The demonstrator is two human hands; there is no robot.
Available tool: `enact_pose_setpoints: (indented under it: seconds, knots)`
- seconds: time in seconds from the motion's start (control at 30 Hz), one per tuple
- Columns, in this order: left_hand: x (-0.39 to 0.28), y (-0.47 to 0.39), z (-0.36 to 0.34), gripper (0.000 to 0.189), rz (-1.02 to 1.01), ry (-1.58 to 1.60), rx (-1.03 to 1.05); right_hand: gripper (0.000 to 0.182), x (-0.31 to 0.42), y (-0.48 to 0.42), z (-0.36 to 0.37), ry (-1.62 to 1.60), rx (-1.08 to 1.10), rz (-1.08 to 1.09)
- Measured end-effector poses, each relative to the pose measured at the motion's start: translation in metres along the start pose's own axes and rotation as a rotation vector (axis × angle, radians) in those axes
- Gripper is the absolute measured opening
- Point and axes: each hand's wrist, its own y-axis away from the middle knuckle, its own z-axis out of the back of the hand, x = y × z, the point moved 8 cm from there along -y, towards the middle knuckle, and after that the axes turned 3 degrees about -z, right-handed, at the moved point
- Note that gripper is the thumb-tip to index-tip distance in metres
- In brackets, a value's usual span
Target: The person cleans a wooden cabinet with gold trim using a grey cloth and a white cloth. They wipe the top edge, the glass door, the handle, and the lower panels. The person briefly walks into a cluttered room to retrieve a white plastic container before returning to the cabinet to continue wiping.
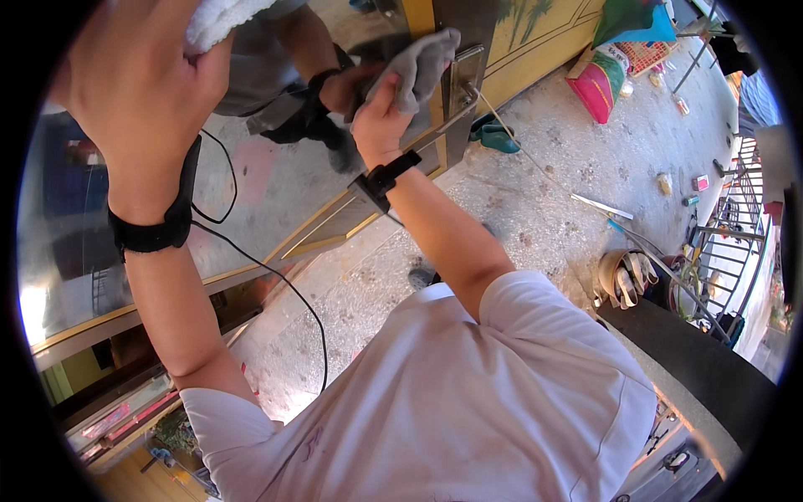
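My left hand (pixel 141 94), close to the camera at the upper left, has a white fluffy cloth (pixel 223 19) in its grip; the fingertips are out of sight. In my right hand (pixel 379 128) is a crumpled grey cloth (pixel 420 72), pinched under the thumb. It is up against or very near a dark reflective door panel (pixel 276 188), beside the metal door handle (pixel 467 94). The panel mirrors my right arm and the cloth. Black straps with small devices circle both wrists (pixel 150 232), and a black cable (pixel 295 285) hangs from the left one.
Green shoes (pixel 499 135) sit on the speckled floor (pixel 533 207) by the door's edge. A thin pole (pixel 533 160) runs from near the handle across the floor. Farther right are a colourful sack (pixel 599 81), a basket of shoes (pixel 624 276) and a metal railing (pixel 731 251).
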Motion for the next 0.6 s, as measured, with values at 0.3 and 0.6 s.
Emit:
enact_pose_setpoints:
  seconds: [0.3,0.6]
  knots:
    - [-0.004,-0.016,0.026,0.061,-0.049,-0.111,0.085,0.055,-0.129,0.069,0.037,-0.125,-0.291,-0.917]
    - [0.008,-0.019,0.009,0.088,-0.123,0.022,0.001,0.043,-0.010,0.038,0.015,0.039,0.112,-0.165]
